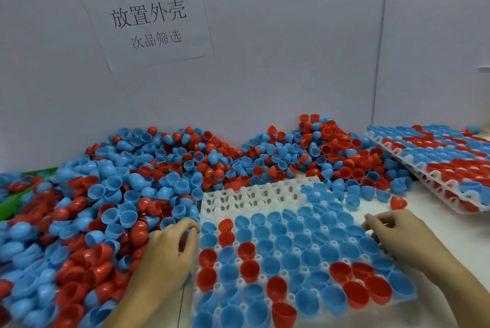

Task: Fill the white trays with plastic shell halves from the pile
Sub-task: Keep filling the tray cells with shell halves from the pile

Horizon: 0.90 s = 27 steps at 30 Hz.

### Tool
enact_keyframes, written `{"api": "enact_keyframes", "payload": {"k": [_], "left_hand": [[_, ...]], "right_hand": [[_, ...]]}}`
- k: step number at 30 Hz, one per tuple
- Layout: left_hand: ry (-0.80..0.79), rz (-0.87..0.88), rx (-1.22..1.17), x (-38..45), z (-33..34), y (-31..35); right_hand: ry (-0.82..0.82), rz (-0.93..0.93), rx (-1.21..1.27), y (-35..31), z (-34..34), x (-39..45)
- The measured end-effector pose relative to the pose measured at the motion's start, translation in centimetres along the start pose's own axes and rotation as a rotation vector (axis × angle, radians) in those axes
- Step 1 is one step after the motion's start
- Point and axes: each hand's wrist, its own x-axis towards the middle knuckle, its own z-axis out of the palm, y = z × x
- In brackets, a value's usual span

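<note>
A white tray (254, 196) lies in front of me, most of its cups holding blue and red shell halves; its far left rows are bare. A big pile of blue and red shell halves (138, 184) spreads along the wall and down the left. My left hand (172, 245) rests at the tray's left edge beside the pile, fingers curled, fingertips touching a blue shell; whether it holds one I cannot tell. At the tray's right edge sits my right hand (392, 232), fingers loosely curled over the filled cups, nothing visible in them.
A stack of filled white trays (448, 168) leans at the right against the pile. A lone red shell half (397, 203) and some blue ones lie on the table between. A green bin edge (16, 200) shows at far left. A paper sign (148, 17) hangs on the wall.
</note>
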Motion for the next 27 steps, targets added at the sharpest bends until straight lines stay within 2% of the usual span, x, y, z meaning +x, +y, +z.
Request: {"api": "enact_keyframes", "payload": {"k": [3,6,11,14,19,24,27], "left_hand": [[0.127,0.004,0.056,0.6,-0.6,0.0],[0.13,-0.004,0.104,2.2,-1.0,0.2],[0.038,-0.054,0.195,7.9,-1.4,0.5],[-0.058,-0.148,0.29,11.9,-0.8,0.4],[-0.171,-0.265,0.481,17.7,1.4,-0.8],[-0.396,-0.408,0.594,22.3,3.6,-2.6],[-0.449,-0.456,0.684,24.0,4.6,-3.3]], "right_hand": [[0.051,-0.001,0.082,0.0,0.2,0.3],[0.119,-0.045,0.146,0.0,0.1,1.2],[0.194,-0.235,0.162,-1.0,-0.3,4.4],[0.263,-0.33,0.22,-0.3,1.1,5.8],[0.419,-0.358,0.385,1.5,2.6,7.0],[0.396,-0.337,0.301,2.1,3.2,8.0],[0.403,-0.328,0.305,2.8,3.4,8.6]]}}
